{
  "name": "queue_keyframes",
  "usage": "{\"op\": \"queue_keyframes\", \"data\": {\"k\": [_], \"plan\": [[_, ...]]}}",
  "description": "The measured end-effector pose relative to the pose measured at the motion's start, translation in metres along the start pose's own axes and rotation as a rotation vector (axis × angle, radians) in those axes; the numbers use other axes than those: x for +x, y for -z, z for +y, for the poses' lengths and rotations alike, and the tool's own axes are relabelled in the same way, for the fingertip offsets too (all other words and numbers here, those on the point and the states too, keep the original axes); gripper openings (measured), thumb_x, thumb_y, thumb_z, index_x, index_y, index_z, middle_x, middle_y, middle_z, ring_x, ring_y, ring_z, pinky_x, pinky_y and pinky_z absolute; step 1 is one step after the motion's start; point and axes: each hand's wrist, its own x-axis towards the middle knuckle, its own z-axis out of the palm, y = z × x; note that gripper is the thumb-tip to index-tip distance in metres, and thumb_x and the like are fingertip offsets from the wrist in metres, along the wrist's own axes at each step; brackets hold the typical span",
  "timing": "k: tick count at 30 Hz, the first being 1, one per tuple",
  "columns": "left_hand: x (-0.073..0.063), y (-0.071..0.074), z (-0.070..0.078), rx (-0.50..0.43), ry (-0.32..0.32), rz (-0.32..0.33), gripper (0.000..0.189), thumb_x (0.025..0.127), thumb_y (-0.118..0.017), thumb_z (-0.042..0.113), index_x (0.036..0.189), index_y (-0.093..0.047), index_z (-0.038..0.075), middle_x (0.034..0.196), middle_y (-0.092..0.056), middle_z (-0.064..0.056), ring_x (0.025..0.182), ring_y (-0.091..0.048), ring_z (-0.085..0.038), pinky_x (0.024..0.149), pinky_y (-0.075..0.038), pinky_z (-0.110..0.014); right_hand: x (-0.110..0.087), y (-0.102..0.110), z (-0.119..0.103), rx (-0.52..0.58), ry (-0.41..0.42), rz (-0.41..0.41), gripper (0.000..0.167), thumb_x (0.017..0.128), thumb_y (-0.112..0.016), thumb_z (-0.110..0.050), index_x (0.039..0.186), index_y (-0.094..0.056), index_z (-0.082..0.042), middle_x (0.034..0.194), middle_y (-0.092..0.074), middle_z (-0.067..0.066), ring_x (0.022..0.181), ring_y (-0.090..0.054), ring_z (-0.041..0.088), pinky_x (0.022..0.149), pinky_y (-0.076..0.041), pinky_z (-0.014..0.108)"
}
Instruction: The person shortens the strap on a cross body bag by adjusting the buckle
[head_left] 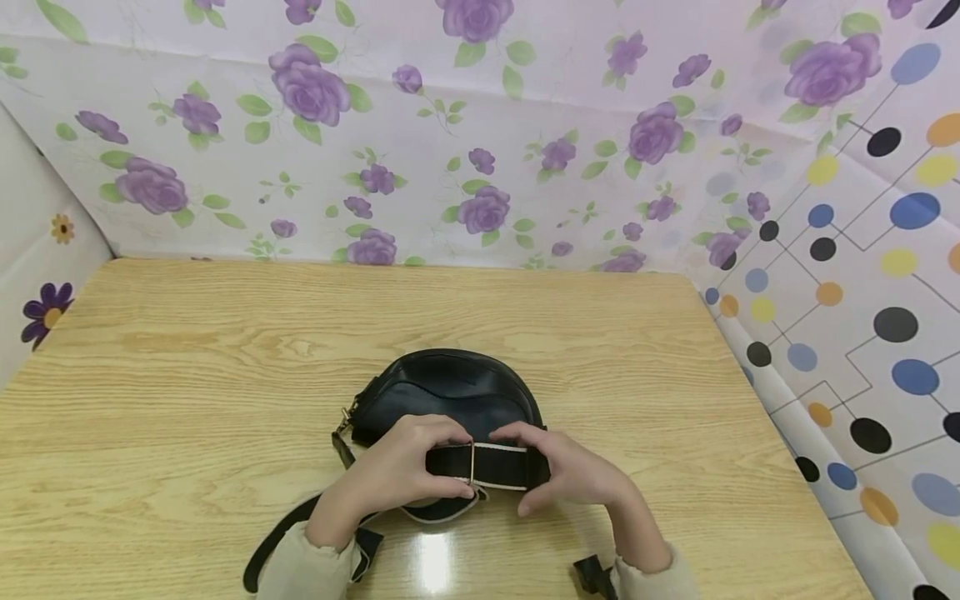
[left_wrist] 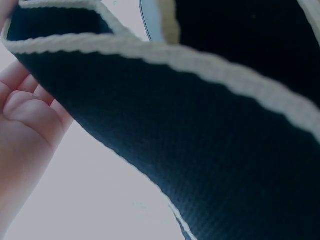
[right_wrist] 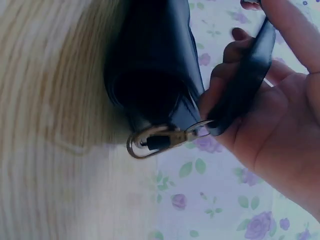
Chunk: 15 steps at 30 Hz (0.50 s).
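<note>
A black half-moon shoulder bag [head_left: 442,379] lies on the wooden table. In front of it, both hands hold its black strap [head_left: 501,467] with white edging. The left hand [head_left: 405,462] grips the strap beside a thin metal slider buckle [head_left: 472,463], fingers above and thumb below. Curled round the strap's right part is the right hand [head_left: 573,471]. The right wrist view shows the strap's leather end [right_wrist: 245,80] across that palm, with a gold-toned snap hook [right_wrist: 155,141] at its tip, near the bag's end. Strap webbing [left_wrist: 150,110] fills much of the left wrist view.
A loop of strap [head_left: 281,533] trails on the wooden table [head_left: 187,350] past the left forearm. Another metal clip [head_left: 345,419] sits at the bag's left corner. Floral cloth [head_left: 420,167] stands behind the table, dotted cloth [head_left: 847,333] along its right.
</note>
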Motion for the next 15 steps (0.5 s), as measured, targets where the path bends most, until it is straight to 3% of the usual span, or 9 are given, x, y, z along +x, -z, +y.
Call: {"op": "queue_keyframes", "data": {"k": [5,11,15], "plan": [[-0.001,0.001,-0.001,0.008,0.003,0.023,0.040,0.070,-0.076,0.028,0.098,-0.063,0.003,0.094,-0.062,-0.002,0.084,-0.057,-0.010,0.071,-0.047,-0.025,0.000,-0.003,-0.002,-0.010,0.061,0.073,0.065,0.066,-0.078,-0.003,0.118,-0.040,-0.015,0.098,-0.051,0.004,0.088,-0.049,0.017,0.080,-0.041,0.032],[-0.002,0.002,-0.002,0.021,0.012,0.026,0.042,0.070,-0.076,0.030,0.098,-0.063,0.002,0.094,-0.062,-0.004,0.083,-0.056,-0.010,0.070,-0.047,-0.025,-0.002,-0.003,-0.017,0.034,0.178,0.149,0.042,0.066,-0.071,0.010,0.102,-0.054,0.000,0.100,-0.057,0.013,0.088,-0.051,0.019,0.072,-0.046,0.039],[-0.001,0.002,-0.003,0.025,0.009,0.023,0.042,0.070,-0.076,0.030,0.098,-0.063,0.002,0.094,-0.062,-0.003,0.084,-0.057,-0.011,0.071,-0.047,-0.025,-0.003,-0.001,-0.021,0.040,0.230,0.164,0.038,0.065,-0.072,0.012,0.099,-0.060,0.005,0.099,-0.058,0.015,0.093,-0.053,0.018,0.076,-0.045,0.039]]}}
